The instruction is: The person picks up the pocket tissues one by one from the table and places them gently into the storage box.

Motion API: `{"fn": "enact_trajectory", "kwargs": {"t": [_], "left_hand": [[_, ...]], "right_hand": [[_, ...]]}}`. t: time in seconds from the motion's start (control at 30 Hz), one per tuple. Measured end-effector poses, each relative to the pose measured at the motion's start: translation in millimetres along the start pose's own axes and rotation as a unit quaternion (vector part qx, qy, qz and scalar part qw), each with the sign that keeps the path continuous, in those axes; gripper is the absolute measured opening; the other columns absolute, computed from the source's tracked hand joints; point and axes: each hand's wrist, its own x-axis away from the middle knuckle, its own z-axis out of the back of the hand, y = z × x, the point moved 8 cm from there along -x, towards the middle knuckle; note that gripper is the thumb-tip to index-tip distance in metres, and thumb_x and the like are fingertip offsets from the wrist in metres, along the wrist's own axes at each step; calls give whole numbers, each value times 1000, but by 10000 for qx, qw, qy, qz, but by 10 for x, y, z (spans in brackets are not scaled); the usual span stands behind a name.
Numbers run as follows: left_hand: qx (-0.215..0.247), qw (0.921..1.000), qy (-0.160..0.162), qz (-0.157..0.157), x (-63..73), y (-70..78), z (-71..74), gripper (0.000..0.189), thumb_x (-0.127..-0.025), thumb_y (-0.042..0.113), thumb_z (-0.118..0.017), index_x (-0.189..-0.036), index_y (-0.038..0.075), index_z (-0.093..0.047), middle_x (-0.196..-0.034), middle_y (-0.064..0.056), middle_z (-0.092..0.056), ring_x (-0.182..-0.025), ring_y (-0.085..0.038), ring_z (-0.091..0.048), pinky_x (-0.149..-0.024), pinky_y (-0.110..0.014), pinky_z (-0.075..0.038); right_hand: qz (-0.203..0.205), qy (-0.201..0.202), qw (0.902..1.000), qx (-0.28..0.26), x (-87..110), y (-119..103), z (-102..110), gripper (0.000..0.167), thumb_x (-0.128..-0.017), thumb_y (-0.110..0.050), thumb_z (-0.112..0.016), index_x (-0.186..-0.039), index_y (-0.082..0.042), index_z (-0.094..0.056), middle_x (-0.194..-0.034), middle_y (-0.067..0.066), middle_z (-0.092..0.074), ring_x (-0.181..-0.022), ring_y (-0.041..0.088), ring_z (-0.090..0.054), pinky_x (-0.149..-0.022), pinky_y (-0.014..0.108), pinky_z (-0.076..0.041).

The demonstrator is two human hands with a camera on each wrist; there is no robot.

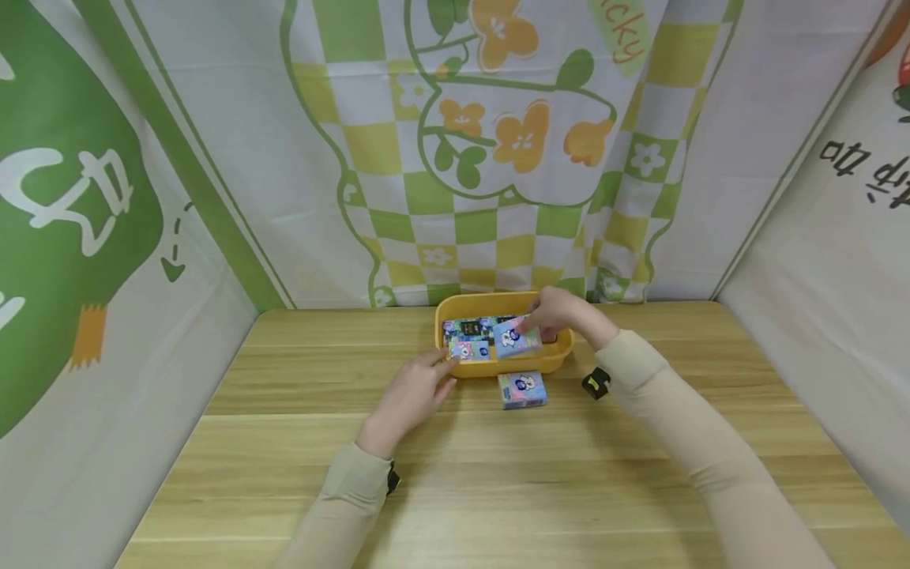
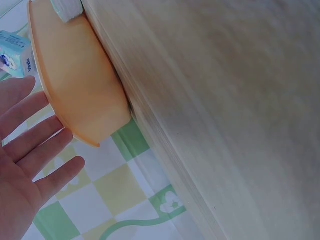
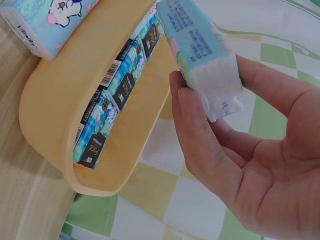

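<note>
A small pack of tissues [image 1: 517, 338], pastel blue and pink with a cartoon animal, is pinched between the thumb and fingers of my right hand [image 1: 558, 310] over the yellow plastic bin [image 1: 529, 366]. In the right wrist view the held pack [image 3: 200, 45] is tilted above the bin's opening. My left hand [image 1: 418, 387] touches the bin's front left rim; its fingers are spread and fairly straight in the left wrist view. Near them, another pastel tissue pack [image 1: 469, 351] lies inside the bin. Several dark-blue floral tissue packs [image 3: 122, 87] stand in a row there too.
One more pastel tissue pack [image 1: 522, 391] lies on the wooden table [image 1: 498, 490] just in front of the bin. A patterned green and white curtain [image 1: 483, 229] hangs close behind. Printed cloth walls [image 1: 817, 276] close in the sides.
</note>
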Motion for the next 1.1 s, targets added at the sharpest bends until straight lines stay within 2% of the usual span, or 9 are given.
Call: {"fn": "enact_trajectory", "kwargs": {"t": [0.13,0.23,0.43,0.57,0.73,0.8,0.9,1.1], "left_hand": [[-18,10000,-11,1,-1,-1,-4,34,-88,13,-67,-120,3,-65,-125,-21,-61,-114,-35,-59,-98,-45,-50],[-28,10000,-54,19,1,-8,-12,34,-88,15,-66,-121,4,-65,-125,-20,-60,-114,-34,-59,-99,-45,-49],[-36,9999,-137,74,5,-29,-31,35,-90,17,-65,-122,6,-64,-127,-19,-60,-116,-33,-58,-100,-45,-49],[-80,9998,-159,76,4,-30,-34,35,-90,18,-64,-123,6,-64,-127,-19,-60,-116,-33,-58,-100,-45,-49],[-74,10000,-51,30,7,-19,-20,34,-89,16,-65,-121,5,-65,-125,-19,-60,-114,-33,-59,-98,-45,-50],[-51,10000,-29,26,8,-15,-13,34,-89,16,-66,-120,5,-65,-125,-20,-60,-114,-33,-59,-97,-45,-50],[-15,10000,-46,56,6,-16,-11,34,-88,16,-66,-121,5,-65,-126,-20,-60,-114,-33,-59,-97,-45,-51],[-41,9999,-90,79,5,-25,-18,34,-89,16,-65,-121,5,-64,-126,-19,-60,-114,-33,-59,-98,-45,-50]], "right_hand": [[-42,-26,10000,-67,-31,-7,0,30,-82,-27,-73,-98,-1,-69,-93,11,-68,-75,20,-67,-78,36,-59],[-107,-36,9999,-53,-59,-8,-7,29,-83,-26,-72,-96,-1,-70,-95,12,-69,-77,21,-68,-76,34,-60],[-167,-50,9998,-19,-110,-24,-30,25,-82,-23,-73,-89,0,-68,-84,10,-66,-76,22,-70,-72,31,-60],[-209,-57,9996,161,-139,-32,-52,21,-81,-22,-73,-74,-4,-64,-75,6,-65,-72,20,-67,-64,26,-58],[-314,-176,9993,72,-178,-20,-100,37,-81,-20,-73,-56,-14,-46,-59,0,-52,-59,13,-57,-63,26,-57],[-360,-219,9991,25,-192,-12,-113,45,-81,-19,-73,-54,-16,-37,-53,-2,-44,-56,12,-53,-65,28,-57],[-387,-242,9990,14,-208,-14,-121,49,-82,-19,-73,-56,-17,-31,-53,-4,-35,-56,12,-53,-72,33,-59],[-445,-278,9986,87,-220,-41,-126,27,-83,-18,-72,-67,-10,-51,-70,4,-54,-64,14,-64,-77,34,-60]]}}
